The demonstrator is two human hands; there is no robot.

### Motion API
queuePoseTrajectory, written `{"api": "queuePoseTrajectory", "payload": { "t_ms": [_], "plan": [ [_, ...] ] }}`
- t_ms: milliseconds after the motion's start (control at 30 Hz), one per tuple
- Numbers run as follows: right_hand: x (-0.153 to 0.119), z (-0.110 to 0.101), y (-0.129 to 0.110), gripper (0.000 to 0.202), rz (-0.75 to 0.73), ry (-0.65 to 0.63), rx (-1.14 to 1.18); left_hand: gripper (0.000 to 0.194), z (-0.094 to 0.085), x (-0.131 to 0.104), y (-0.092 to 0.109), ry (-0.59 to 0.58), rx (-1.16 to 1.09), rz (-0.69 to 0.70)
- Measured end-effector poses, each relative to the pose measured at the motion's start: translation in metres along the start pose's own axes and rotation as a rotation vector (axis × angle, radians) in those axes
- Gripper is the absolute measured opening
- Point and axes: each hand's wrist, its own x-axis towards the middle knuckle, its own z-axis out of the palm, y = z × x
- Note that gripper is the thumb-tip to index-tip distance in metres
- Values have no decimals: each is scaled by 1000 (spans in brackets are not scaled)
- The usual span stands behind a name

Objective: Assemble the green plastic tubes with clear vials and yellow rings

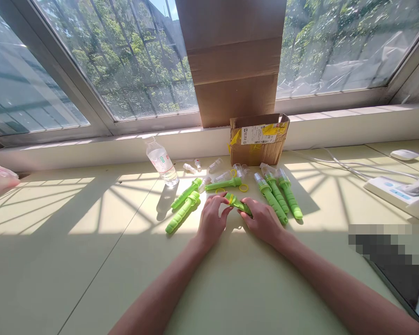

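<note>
Both hands meet at a green ribbed tube (242, 205) over the table. My right hand (261, 218) is closed round its lower end. My left hand (212, 217) pinches at its threaded end, where a yellow ring (231, 199) shows. Two green tubes (183, 212) lie to the left, and another (223, 184) lies crosswise behind my hands. Three green tubes with clear caps (274, 200) rest to the right. Loose clear caps (215, 165) and a yellow ring (243, 188) are on the table just beyond the hands.
A water bottle (162, 164) stands at the back left, near two small white bottles (189, 168). An open cardboard box (256, 151) is by the sill. On the right are a power strip (387, 190) with cables, a white mouse-like object (404, 155) and a dark, partly pixelated object.
</note>
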Motion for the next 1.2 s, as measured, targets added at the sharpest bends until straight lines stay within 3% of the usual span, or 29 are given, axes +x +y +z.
{"api": "queuePoseTrajectory", "payload": {
  "t_ms": [200, 567, 1033, 1200],
  "plan": [
    [-1, 1, 0, 16, 10, 26, 5, 9, 0, 1, 1, 3, 3, -18],
    [0, -6, -8, 19, 40, -46, -236, 10, 1, 0, -1, -31, -2, -5],
    [0, -4, -2, 21, 37, -68, -148, 11, 0, 0, 0, -18, 13, 10],
    [-1, 0, 1, 20, 18, -20, -74, 9, 0, -1, 0, -16, 34, 24]
  ]
}}
